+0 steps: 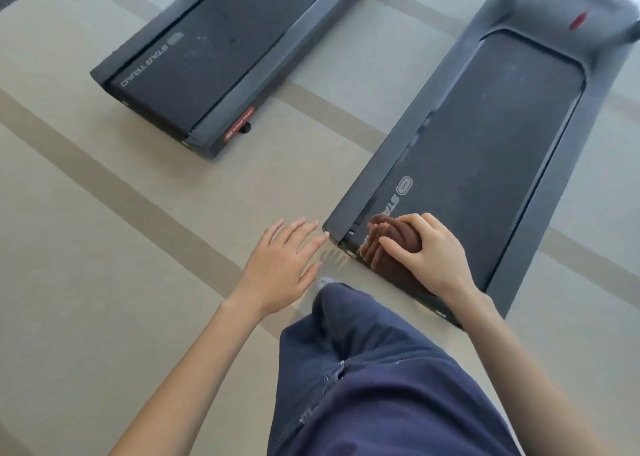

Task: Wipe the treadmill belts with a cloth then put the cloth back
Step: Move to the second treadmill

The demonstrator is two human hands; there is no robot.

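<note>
A folded brown cloth (384,244) lies on the near left corner of the right treadmill's black belt (485,144). My right hand (429,254) grips the cloth from above, fingers curled over it and thumb along its near side. My left hand (284,265) hovers over the floor just left of that treadmill's rear corner, fingers straight and spread, holding nothing. A second treadmill's belt (214,50) lies farther away at the upper left, with pale specks on it.
Beige floor with darker stripes (104,185) surrounds both treadmills. My leg in dark blue trousers (374,379) fills the lower middle, with a shoe tip just below my left hand. The right treadmill's front hood with a red mark (578,21) is at the top right.
</note>
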